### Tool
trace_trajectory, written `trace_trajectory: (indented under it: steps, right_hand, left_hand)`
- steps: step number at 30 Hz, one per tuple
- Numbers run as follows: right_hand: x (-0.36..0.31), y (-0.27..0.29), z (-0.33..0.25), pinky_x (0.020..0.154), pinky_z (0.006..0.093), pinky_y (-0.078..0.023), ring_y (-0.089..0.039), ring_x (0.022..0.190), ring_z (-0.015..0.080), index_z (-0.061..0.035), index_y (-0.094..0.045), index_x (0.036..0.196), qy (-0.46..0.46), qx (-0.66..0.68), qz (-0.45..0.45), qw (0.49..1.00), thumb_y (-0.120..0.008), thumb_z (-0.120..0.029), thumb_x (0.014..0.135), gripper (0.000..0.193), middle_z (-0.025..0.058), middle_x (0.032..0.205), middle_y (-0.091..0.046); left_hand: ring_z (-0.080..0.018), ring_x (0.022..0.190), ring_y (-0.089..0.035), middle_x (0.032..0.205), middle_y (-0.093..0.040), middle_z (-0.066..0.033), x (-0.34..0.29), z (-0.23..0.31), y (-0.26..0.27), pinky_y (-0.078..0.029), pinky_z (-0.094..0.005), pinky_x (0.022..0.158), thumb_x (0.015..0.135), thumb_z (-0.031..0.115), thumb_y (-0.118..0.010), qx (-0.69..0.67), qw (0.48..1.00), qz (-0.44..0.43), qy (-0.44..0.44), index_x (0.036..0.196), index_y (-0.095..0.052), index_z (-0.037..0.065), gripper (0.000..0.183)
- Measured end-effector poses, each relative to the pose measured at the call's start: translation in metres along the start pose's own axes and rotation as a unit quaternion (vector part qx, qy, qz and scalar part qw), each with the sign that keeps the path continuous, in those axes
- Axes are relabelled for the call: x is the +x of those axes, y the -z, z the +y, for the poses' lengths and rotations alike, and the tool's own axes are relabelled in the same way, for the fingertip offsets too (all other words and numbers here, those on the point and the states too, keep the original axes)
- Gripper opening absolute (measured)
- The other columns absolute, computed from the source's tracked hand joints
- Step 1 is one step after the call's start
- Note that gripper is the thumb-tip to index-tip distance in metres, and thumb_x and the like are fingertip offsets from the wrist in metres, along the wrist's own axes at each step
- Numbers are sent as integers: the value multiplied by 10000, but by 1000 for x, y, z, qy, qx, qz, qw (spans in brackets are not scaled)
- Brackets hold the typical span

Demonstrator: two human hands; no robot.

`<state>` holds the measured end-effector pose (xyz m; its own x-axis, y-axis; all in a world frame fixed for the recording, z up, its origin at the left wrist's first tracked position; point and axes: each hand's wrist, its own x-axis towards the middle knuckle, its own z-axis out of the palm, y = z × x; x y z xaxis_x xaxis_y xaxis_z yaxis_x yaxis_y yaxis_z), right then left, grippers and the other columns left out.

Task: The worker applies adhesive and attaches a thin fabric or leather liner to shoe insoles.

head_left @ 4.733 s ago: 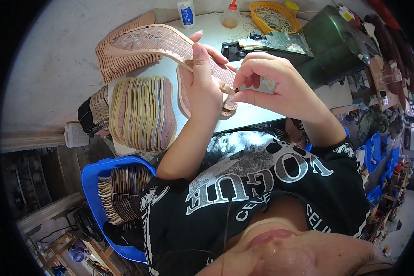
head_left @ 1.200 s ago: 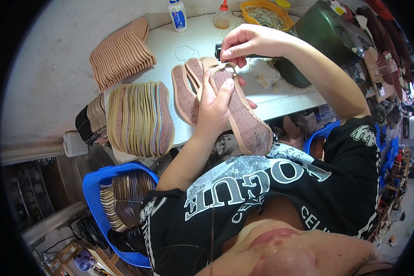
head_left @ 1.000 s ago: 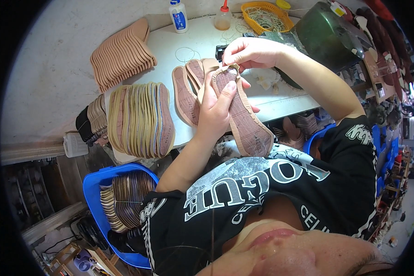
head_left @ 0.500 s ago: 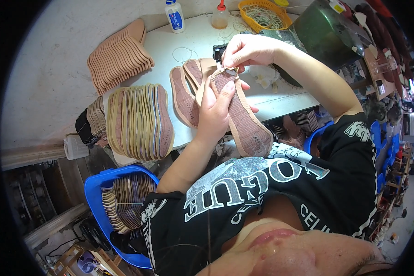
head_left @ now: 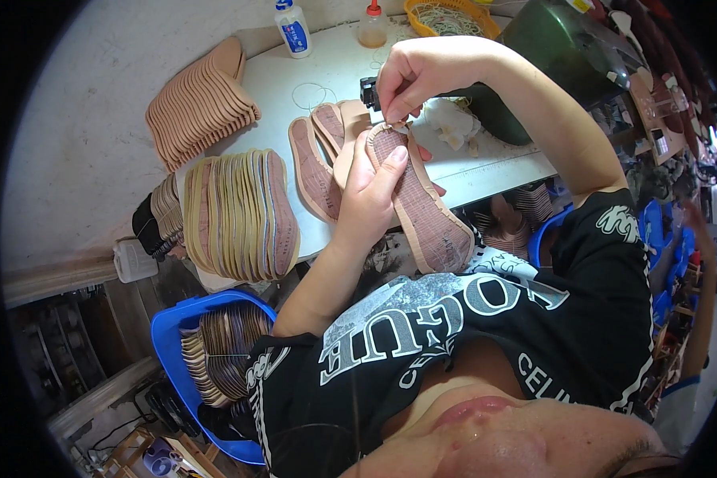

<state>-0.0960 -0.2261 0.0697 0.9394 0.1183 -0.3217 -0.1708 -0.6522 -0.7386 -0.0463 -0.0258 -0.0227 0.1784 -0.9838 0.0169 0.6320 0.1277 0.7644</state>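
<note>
An insole (head_left: 424, 209) with a reddish woven-looking underside and a pale tan edging folded over its rim is held up above the table front. My left hand (head_left: 368, 191) is closed around its upper part, thumb lying on the underside and fingers behind. At the top end, my right hand (head_left: 413, 80) pinches the gathered tan edging. Its fingertips cover part of that fold. Beside my left hand, similar edged insoles (head_left: 317, 179) lie on the white table (head_left: 327, 72).
Stacked insoles (head_left: 239, 215) and a tan stack (head_left: 203, 103) stand left. A white bottle (head_left: 295, 32), a red-tipped bottle (head_left: 373, 28) and a yellow basket (head_left: 422, 24) sit at the back. Blue tubs (head_left: 167, 342) flank me. Another person's arm (head_left: 703, 287) shows far right.
My right hand's fingers have curled more and now pinch the edging from above the insole's top end. My left hand keeps its hold. Another person's arm has appeared at the far right.
</note>
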Motion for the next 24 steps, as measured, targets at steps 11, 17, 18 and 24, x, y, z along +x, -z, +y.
trace_trajectory:
  steps: [11, 17, 18, 24]
  right_hand:
    - [-10, 5, -31, 518, 289, -417, -498, 531, 135, -6, -669, 756, 44, -154, -13, 987, -681, -180, 786, 177, 52, 607, -586]
    - [4, 5, -19, 538, 315, -426, -522, 568, 139, -12, -667, 756, 84, -122, -42, 988, -656, -252, 809, 246, 57, 610, -587]
    - [6, 6, -16, 545, 311, -432, -535, 581, 137, -19, -673, 769, 94, -135, -61, 985, -658, -257, 809, 242, 52, 622, -598]
    - [-4, 6, -13, 567, 294, -464, -582, 612, 129, -39, -696, 803, 61, -96, -42, 993, -674, -263, 816, 226, 23, 665, -633]
  left_hand:
    - [-82, 1022, -470, 1088, -541, -19, 15, -3, 8, -360, -233, 922, 1017, 307, -420, 185, 973, 87, -109, 1212, -510, -12, 385]
    - [-152, 911, -575, 1059, -594, -87, 13, 3, 17, -457, -273, 821, 1019, 263, -386, 160, 977, 94, -106, 1193, -514, -25, 360]
    - [-118, 1005, -528, 1104, -574, -58, 13, 3, 17, -410, -248, 897, 1016, 249, -415, 168, 975, 100, -104, 1198, -518, -33, 351]
    - [-111, 969, -545, 1063, -578, -59, 16, 10, -6, -436, -247, 843, 1018, 228, -409, 174, 975, 102, -98, 1168, -513, -24, 311]
